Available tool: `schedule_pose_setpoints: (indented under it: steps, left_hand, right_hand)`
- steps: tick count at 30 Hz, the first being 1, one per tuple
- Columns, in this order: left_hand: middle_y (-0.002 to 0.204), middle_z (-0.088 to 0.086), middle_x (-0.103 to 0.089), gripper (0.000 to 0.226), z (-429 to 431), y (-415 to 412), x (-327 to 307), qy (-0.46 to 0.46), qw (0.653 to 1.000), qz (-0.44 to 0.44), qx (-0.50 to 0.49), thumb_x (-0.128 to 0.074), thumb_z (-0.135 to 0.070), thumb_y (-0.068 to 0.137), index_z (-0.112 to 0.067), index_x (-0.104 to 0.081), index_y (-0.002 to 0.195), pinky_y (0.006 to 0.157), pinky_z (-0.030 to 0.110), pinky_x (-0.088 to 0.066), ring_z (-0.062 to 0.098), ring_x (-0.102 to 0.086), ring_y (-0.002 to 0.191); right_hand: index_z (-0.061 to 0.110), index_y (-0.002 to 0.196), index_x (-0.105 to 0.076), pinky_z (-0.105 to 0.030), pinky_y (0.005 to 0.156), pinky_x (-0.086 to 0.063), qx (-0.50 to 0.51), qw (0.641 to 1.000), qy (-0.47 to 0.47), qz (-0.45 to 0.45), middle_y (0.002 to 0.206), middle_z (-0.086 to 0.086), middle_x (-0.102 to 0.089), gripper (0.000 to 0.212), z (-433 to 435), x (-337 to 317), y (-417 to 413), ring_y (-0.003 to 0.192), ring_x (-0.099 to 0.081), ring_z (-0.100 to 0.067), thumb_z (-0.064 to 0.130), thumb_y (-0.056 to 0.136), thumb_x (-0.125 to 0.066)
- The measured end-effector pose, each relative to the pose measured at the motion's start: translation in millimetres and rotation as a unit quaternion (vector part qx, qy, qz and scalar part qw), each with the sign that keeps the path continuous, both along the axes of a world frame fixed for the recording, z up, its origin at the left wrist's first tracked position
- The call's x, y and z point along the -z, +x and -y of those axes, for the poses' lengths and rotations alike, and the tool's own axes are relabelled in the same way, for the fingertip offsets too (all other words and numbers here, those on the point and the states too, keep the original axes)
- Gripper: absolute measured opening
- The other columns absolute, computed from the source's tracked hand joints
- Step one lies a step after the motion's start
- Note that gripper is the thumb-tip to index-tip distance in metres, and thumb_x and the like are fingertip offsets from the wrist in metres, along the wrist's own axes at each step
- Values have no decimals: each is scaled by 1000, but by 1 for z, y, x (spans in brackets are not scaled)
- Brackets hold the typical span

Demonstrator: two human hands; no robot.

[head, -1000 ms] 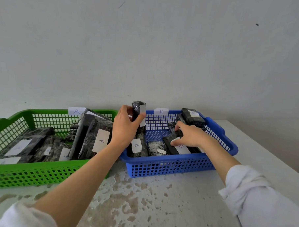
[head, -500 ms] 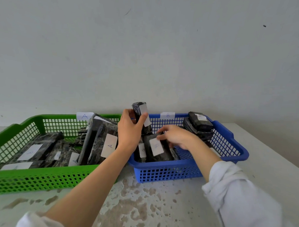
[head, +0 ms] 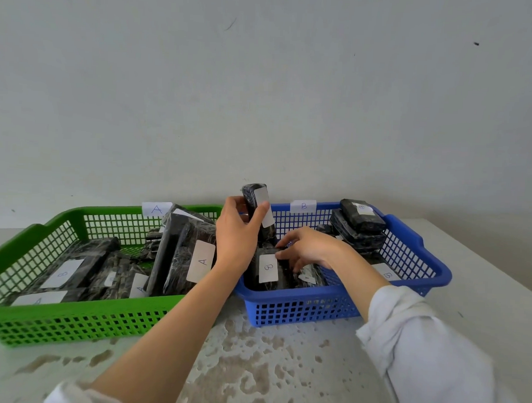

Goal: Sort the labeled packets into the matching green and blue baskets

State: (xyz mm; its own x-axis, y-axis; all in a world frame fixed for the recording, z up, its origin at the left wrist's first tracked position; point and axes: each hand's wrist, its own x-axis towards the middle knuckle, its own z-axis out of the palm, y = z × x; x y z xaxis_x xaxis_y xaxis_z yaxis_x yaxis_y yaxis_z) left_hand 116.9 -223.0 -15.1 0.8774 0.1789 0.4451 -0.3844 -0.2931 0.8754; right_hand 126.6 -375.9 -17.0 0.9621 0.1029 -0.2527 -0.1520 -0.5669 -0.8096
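Left hand (head: pixel 236 235) gripping upright packet (head: pixel 254 200), right hand (head: pixel 311 249) pinching B-labelled packet (head: pixel 268 270) in blue basket (head: pixel 299 308)

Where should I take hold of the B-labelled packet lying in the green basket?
Probably from above: the packet lies flat, low inside the green basket, whose walls block a sideways approach. Pinch across its short width, thumb on one long edge, fingers on the other.
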Motion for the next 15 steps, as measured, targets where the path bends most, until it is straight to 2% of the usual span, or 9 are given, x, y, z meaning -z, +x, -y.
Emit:
schedule_pose_setpoints:
  steps: [4, 6, 9, 11, 13, 15]
  left_hand:
    - [101, -3, -59, 34, -1, 1, 1, 0, 1000, -6, 1, -62, -46, 84, -23, -51, 107, 76, 23, -42, 10, -56, 91]
    - [102, -3, -60, 34, 0, 1, 2, 2, 1000, -6, 1, -62, -46, 84, -23, -51, 107, 77, 23, -42, 11, -56, 91]
    - [101, -3, -61, 34, 0, 2, 3, 7, 1000, 1, -1, -62, -45, 84, -23, -51, 107, 77, 23, -43, 10, -57, 91]
    - [101, -3, -62, 41, 0, 2, 3, 10, 1000, 3, -2, -62, -47, 83, -19, -54, 112, 80, 24, -45, 12, -58, 93]
    - [95, -6, -60, 49, 0, 2, 2, 16, 1000, 4, -6, -62, -49, 83, -15, -54, 118, 76, 20, -45, 10, -59, 90]
    - [85, -17, -55, 54, 0, 1, 1, 25, 1000, 5, -12, -61, -50, 83, -15, -52, 123, 64, 10, -41, -1, -57, 79]
  right_hand:
    - [14, 107, -64, -24, 60, -48, -21, 999, -17, 20, 93, -8, -64, 22, -2, 2, 1, 56, -52, -13, 11, 85, -68]
    - [14, 109, -64, -26, 63, -48, -32, 999, -30, 17, 99, -11, -65, 23, -3, 2, 1, 59, -53, -14, 14, 86, -68]
    - [19, 115, -67, -27, 75, -46, -63, 994, -91, 27, 112, -6, -64, 32, -1, 1, -1, 84, -58, -16, 25, 84, -70]
    - [21, 112, -68, -26, 86, -39, -45, 990, -102, 91, 122, 0, -61, 25, -2, 1, -3, 106, -57, -16, 24, 88, -65]
    - [21, 107, -68, -25, 81, -41, 39, 983, 17, 176, 120, 1, -63, 20, -4, -3, -4, 105, -58, -14, 18, 96, -51]
    - [20, 106, -66, -26, 72, -51, 64, 963, 198, 174, 108, -1, -69, 22, -4, -9, -6, 93, -64, -14, 18, 98, -45]
